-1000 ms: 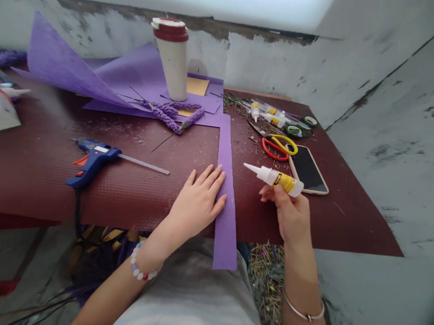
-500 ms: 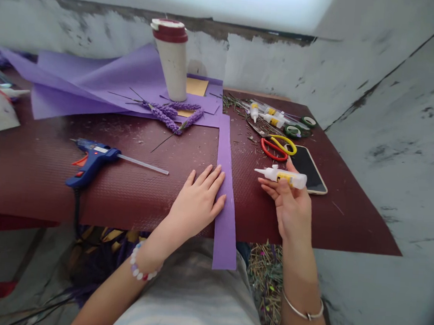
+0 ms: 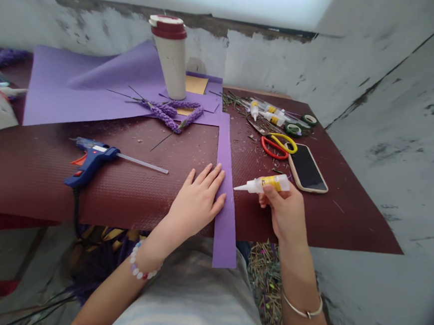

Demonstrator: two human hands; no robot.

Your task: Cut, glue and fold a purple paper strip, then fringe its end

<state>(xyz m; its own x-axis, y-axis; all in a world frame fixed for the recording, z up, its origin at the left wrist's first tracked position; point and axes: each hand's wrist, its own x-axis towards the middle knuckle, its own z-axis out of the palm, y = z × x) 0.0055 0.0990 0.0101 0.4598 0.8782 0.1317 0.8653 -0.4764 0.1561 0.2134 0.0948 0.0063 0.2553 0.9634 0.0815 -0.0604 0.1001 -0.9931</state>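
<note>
Setting: scuffed grey wall [image 3: 385,170] behind; dark red textured counter [image 3: 142,196], flecked with scraps.

Item, purple strip [image 3: 226,228]: one, flat on the counter, running from the purple sheets [image 3: 91,82] at the back to the front edge, which its near end overhangs.

Item, left hand [image 3: 199,196]: laid flat, fingers slightly apart, clamped on nothing, pressing the left side of the strip.

Item, right hand [image 3: 288,213]: fingers clamped around a white nozzle bottle [image 3: 270,184] with a yellow label. The bottle is tilted almost level, its tip at the strip's right edge; touching or just short, we cannot tell.

Condition: we judge the laying-out done, the strip being straight and held down. Whether anything from the bottle lies on it we cannot make out; the strip is not folded over or closed, so we count most of the work on it as left.

Also listed: blue glue gun [image 3: 93,160], set down at left; loop of purple flowers [image 3: 194,114], near the lidded cup [image 3: 172,61]; scissors [image 3: 268,135], just beside the phone [image 3: 308,168]; two small bottles [image 3: 275,118] among stems.
</note>
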